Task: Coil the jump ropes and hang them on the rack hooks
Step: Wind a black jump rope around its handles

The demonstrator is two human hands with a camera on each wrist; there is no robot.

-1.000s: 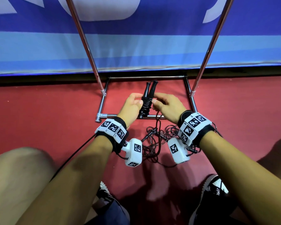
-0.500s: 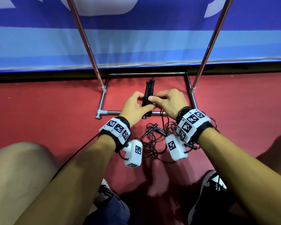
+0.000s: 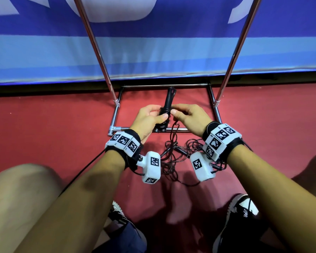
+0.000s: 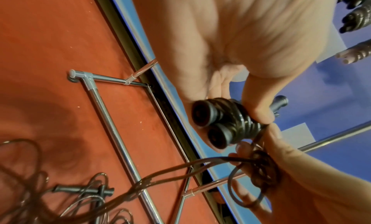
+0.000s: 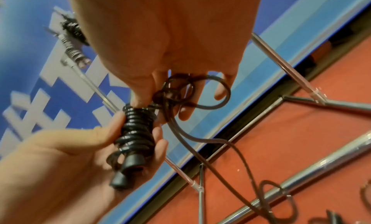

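The left hand point(image 3: 150, 118) grips the paired black handles point(image 3: 167, 105) of one jump rope, thumb laid across the turns of cord already wound round them, fingers curled behind; the handles stand above the rack base point(image 3: 117, 112), pointing away from the person toward the blue banner point(image 3: 153, 52); the right hand point(image 3: 188, 115) sits just beside the handles, its fingers curled round a small knotted bunch of the same cord point(image 5: 174, 91), pinching it close to the wound part; from there the cord runs down to a loose tangle point(image 3: 171, 157) on the red floor point(image 3: 53, 134), on the near side of the rack base, where other thin handles point(image 4: 84, 191) lie among the loops; the wrist views show wound ropes point(image 5: 73, 30) apparently already hanging higher on the rack, though they are blurred

Judging by how it drapes, the cord is light, thin and limp, smooth enough to slip off the ribbed handles if tension drops, and apt to kink and snag in the tangle; the handles are the stiff part and the sensible place to hold, with the thumb pinning the last turn while the other hand feeds cord under light pull; winding looks partly done, with much slack left below; the knot near the right fingers point(image 5: 184, 114) may need freeing first
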